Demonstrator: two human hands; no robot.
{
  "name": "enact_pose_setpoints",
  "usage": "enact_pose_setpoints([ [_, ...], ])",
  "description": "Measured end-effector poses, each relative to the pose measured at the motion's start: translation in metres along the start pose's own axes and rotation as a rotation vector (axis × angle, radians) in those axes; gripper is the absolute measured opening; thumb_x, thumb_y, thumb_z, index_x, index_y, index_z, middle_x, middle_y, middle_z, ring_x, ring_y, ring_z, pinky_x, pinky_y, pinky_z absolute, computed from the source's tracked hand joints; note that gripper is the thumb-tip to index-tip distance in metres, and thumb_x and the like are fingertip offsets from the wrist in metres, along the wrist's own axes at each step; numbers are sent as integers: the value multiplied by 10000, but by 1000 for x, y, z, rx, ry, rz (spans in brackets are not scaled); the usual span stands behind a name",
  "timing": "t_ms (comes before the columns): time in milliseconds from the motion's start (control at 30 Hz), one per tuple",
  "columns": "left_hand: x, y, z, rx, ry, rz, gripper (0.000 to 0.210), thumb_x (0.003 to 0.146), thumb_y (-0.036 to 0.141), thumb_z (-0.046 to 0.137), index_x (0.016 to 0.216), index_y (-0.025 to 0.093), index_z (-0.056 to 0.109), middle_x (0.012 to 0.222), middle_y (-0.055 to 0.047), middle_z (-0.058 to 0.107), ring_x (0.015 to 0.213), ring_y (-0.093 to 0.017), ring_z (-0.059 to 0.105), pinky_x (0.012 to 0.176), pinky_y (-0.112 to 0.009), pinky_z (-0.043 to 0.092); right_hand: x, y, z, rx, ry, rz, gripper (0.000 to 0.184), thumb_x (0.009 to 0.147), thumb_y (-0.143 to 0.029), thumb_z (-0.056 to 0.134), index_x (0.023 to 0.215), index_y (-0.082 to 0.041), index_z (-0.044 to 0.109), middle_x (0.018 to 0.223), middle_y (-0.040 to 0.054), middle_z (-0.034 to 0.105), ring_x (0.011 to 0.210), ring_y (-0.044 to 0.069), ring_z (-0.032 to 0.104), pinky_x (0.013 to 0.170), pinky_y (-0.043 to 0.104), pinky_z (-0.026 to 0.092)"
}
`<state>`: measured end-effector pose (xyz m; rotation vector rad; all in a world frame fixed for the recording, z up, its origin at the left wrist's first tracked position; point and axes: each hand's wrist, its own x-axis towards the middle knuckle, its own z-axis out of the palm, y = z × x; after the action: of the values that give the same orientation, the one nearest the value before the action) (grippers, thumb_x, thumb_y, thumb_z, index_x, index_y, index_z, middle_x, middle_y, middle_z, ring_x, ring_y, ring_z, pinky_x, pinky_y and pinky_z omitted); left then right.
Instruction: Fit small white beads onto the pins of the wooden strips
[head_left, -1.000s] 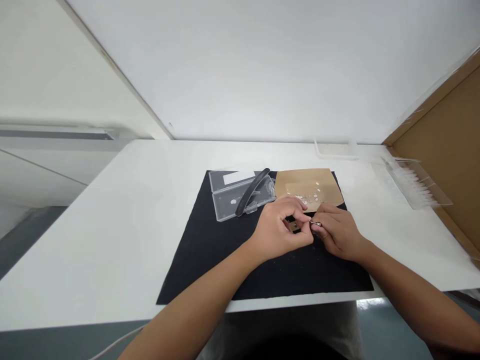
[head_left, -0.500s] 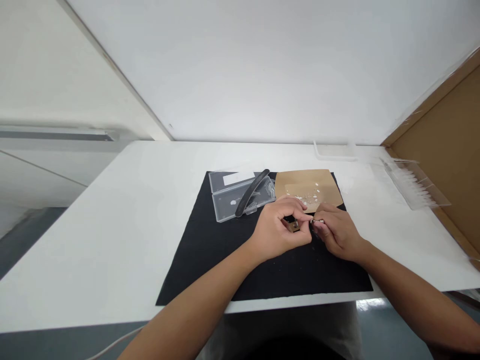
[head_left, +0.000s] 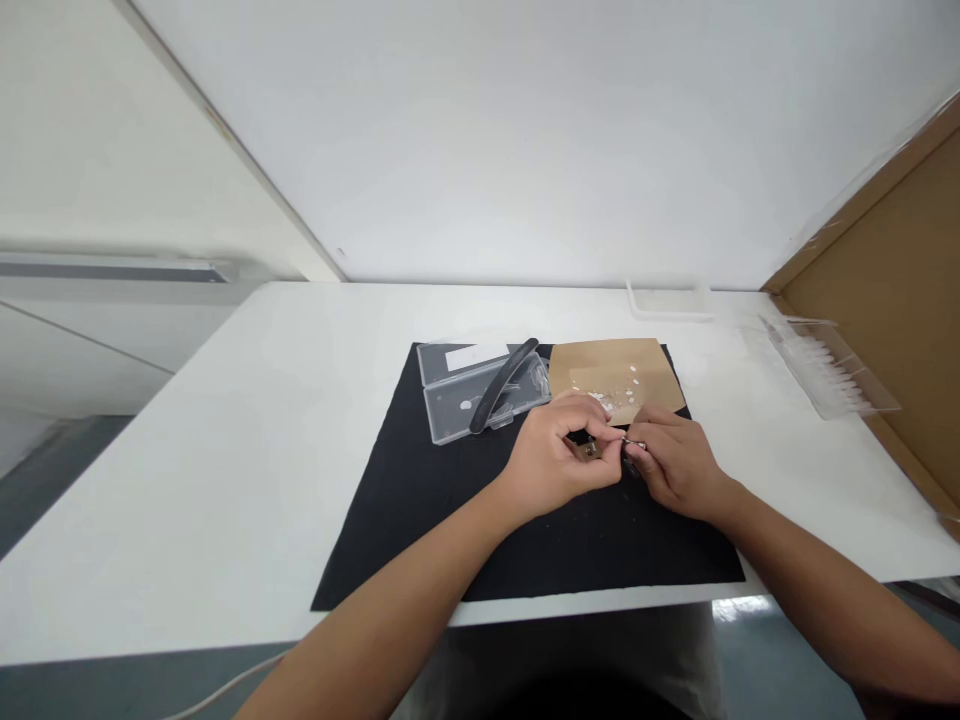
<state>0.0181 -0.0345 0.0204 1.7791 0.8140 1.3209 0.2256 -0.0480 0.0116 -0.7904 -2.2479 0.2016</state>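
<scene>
Over the black mat point(head_left: 420, 530), my left hand point(head_left: 559, 450) is closed in a pinch, thumb against forefinger, on something too small to make out. My right hand point(head_left: 675, 465) is wrapped round small shiny metal nail clippers point(head_left: 636, 443), mostly hidden by the fingers. The clippers' tip meets the fingertips of my left hand. Through the gap in my left hand shows a small brownish piece with a metal spot point(head_left: 589, 450), lying on the mat. Just beyond the hands, a brown paper sheet point(head_left: 607, 355) carries several white bits and clippings.
A dark curved nail file point(head_left: 501, 388) lies across an open clear plastic case point(head_left: 446, 405) at the mat's back left. A clear box of pale nail tips point(head_left: 821, 370) is at the right, beside a brown board point(head_left: 892, 260). A clear tray point(head_left: 670, 304) stands by the wall.
The clippers have shifted slightly in my right hand, and a darker part of them shows below the thumb. Both hands otherwise stay in place.
</scene>
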Motion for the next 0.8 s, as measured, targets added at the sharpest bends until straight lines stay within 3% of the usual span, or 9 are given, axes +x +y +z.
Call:
enact_pose_setpoints([
  [800,-1,1,3,-6,-15,-12,113,727,75,715,713,178,669,800,-48,713,785,-171,707,555,-223,538,0,-2,0,-141,9,-86,209,1065,-166,513,864,-219,530,719,15,585,710,184,490,648,316,393],
])
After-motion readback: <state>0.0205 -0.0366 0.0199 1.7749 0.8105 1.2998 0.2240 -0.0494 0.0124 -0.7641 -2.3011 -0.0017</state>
